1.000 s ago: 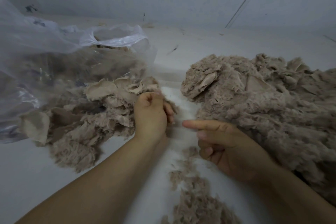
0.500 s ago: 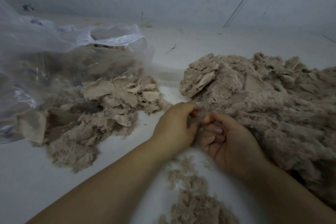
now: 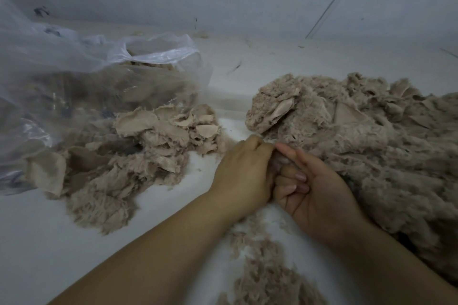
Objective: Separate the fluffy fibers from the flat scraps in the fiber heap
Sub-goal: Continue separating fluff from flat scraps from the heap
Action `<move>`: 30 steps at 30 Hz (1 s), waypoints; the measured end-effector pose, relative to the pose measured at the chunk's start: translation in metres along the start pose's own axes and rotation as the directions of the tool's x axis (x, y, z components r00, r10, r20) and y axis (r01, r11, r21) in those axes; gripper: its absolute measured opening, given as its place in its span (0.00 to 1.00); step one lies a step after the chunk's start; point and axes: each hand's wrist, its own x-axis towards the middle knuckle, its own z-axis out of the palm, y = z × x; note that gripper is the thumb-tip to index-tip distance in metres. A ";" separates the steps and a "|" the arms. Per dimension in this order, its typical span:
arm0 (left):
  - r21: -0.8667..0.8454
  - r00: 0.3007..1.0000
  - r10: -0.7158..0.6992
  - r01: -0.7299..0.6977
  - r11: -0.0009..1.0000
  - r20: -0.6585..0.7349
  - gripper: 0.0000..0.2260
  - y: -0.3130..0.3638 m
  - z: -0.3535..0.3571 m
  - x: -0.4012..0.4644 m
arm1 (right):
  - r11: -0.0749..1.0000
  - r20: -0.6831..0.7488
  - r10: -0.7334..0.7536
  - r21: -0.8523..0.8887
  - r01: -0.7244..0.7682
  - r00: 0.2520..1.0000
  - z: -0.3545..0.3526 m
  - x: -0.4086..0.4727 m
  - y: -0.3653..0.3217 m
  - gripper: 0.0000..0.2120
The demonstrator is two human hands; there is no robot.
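Observation:
A big beige fiber heap (image 3: 366, 146) fills the right side, fluffy with flat scraps poking out. On the left lies a smaller pile of flat scraps (image 3: 138, 146), some still fuzzy. Loose fluff (image 3: 265, 267) trails along the near middle. My left hand (image 3: 241, 176) and my right hand (image 3: 314, 190) meet at the heap's near-left edge. Both have curled fingers and pinch a small tuft of fibers (image 3: 277, 163) between them; most of the tuft is hidden by the fingers.
A clear plastic bag (image 3: 74, 74) holding more beige fiber lies open at the far left, behind the scrap pile. Everything sits on a white surface (image 3: 37, 242) that meets a pale wall at the back.
My left hand left the scrap pile and moved right to the heap's edge. My right hand turned palm up and closed its fingers, and both hands now pinch a tuft together.

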 end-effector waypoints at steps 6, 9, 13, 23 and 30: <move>-0.158 0.998 -0.020 0.031 0.987 0.066 0.09 -0.002 -0.001 0.001 | 1.000 -0.005 0.004 0.018 -0.004 1.000 -0.001 0.000 0.000 0.21; -0.162 0.996 -0.023 0.036 0.986 0.084 0.07 0.001 -0.006 -0.001 | 0.999 -0.020 0.006 0.044 -0.005 1.000 -0.001 0.000 0.000 0.22; -0.378 0.896 0.071 0.112 0.919 0.438 0.04 0.001 -0.027 -0.004 | 0.996 -0.011 0.022 0.084 -0.021 1.000 -0.002 -0.001 -0.004 0.26; -0.641 0.972 -0.022 0.172 0.748 0.234 0.27 0.002 -0.010 0.004 | 0.994 0.008 -0.077 0.079 0.077 0.997 -0.005 0.005 -0.008 0.10; -0.482 0.983 -0.059 0.138 0.865 0.175 0.24 -0.003 -0.005 0.011 | 0.996 0.001 -0.040 0.083 0.040 0.999 -0.006 0.002 -0.007 0.24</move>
